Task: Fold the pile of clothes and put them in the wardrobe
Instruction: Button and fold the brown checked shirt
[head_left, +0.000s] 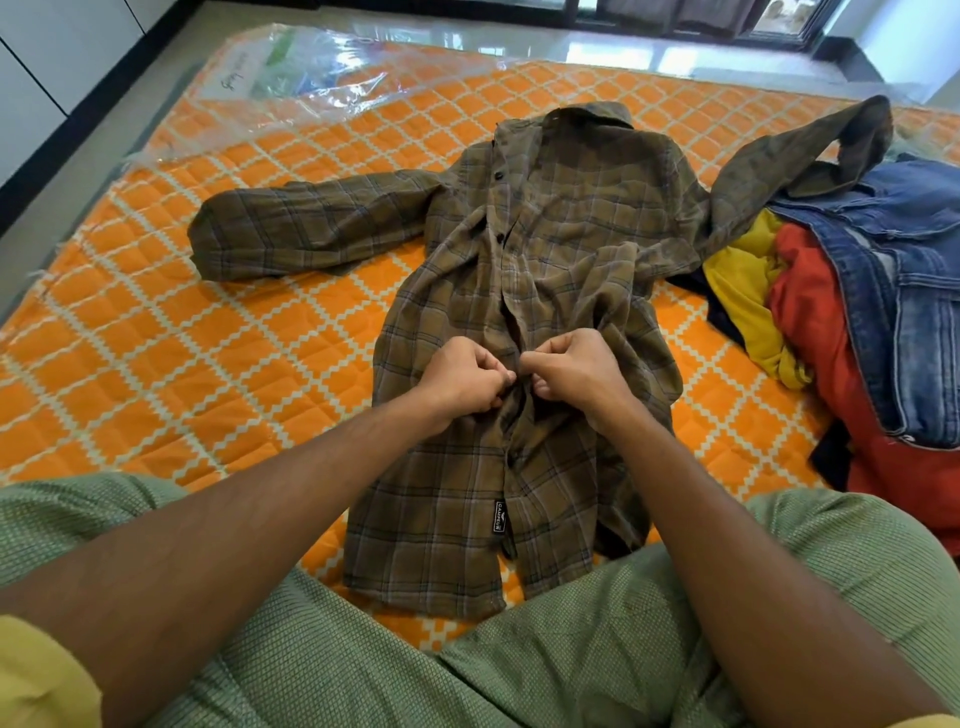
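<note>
A brown plaid shirt (561, 249) lies face up on the orange quilted mattress (156, 332), collar at the far end, its left sleeve stretched out flat. The right sleeve is draped up over the pile of clothes (852, 322) at the right. My left hand (462, 387) and my right hand (571, 371) meet at the middle of the shirt's front placket. Each pinches one edge of the button strip, fingers closed on the fabric. The button between the fingertips is hidden.
The pile holds blue denim (909, 291), a red garment (826, 364) and a yellow one (743, 291). A clear plastic cover (322, 78) lies at the mattress's far left corner. My knees in green shorts (337, 665) rest at the near edge. Glossy floor lies beyond.
</note>
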